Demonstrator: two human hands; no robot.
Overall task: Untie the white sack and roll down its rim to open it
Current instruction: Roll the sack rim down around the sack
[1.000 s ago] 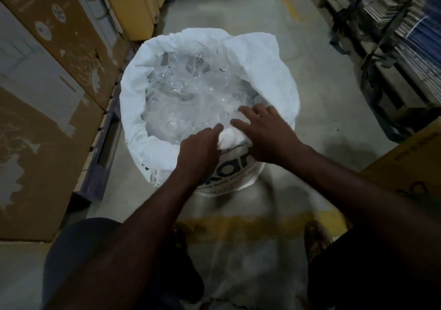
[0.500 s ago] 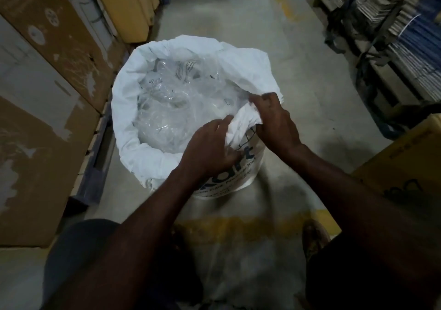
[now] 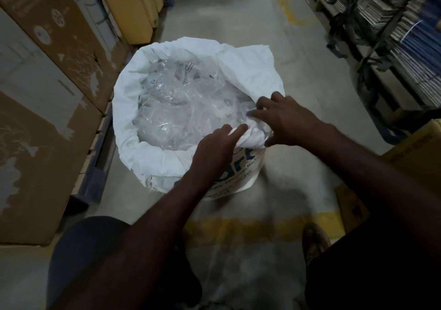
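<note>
1. Already untied, the white sack [image 3: 152,164] stands open on the concrete floor [image 3: 286,54] beside the cardboard boxes [image 3: 43,118], clear plastic [image 3: 181,109] inside.
2. Left hand [image 3: 214,147] curls round the near rim.
3. Right hand [image 3: 284,121] pinches the bunched rim just beside it.

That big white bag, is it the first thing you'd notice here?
Yes. The white sack stands open mid-floor, full of crinkly clear plastic. At its near rim the left hand and right hand grip bunched fabric. Tall cardboard boxes line the left.
</note>
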